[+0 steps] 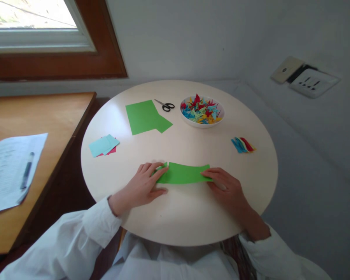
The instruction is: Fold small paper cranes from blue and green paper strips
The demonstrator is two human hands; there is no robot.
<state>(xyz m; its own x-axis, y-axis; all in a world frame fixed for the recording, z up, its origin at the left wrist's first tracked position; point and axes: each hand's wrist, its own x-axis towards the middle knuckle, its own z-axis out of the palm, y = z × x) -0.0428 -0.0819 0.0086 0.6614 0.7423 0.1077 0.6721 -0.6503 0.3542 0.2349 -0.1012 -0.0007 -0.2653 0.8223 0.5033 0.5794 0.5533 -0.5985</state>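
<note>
A green paper strip (pixel 186 174) lies in front of me, slightly bowed, with a narrow slit in its upper edge near the left end. My left hand (pixel 147 181) rests on that left end, its fingers spread over the paper and the thumb apart below the lower edge. The strip's right end is pinched between the thumb and fingers of my right hand (pixel 226 186). Beyond the strip is a larger green paper sheet (pixel 142 116), with a smaller square corner jutting from its right side. Black-handled scissors (pixel 165 105) lie beside it, blades slightly apart.
A white bowl (pixel 201 125) of small colourful folded-paper pieces stands at the back right. Folded strips (pixel 243 145) in blue, yellow and red lie at right, light-blue paper squares (pixel 103 145) over red ones at left. A wooden desk (pixel 61 112) holds written paper (pixel 8 167) and a pen (pixel 27 171).
</note>
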